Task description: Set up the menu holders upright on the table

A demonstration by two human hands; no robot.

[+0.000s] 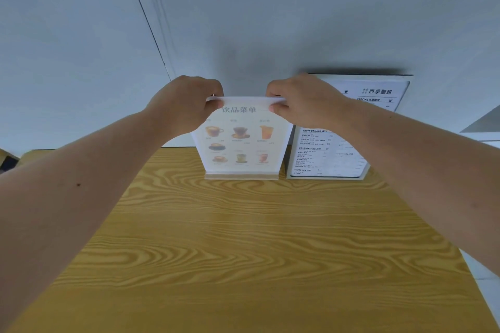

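Observation:
A drinks menu holder [241,143] with pictures of cups stands upright on its pale wooden base at the far edge of the wooden table [243,246]. My left hand [186,101] pinches its top left corner and my right hand [300,100] pinches its top right corner. Just to its right a second menu holder [332,154] with black text on white stands upright against the wall; my right forearm hides part of it.
A white wall [270,21] rises directly behind the table's far edge. The table's right edge runs down past a pale floor [484,276]. A dark object [8,162] shows at the far left.

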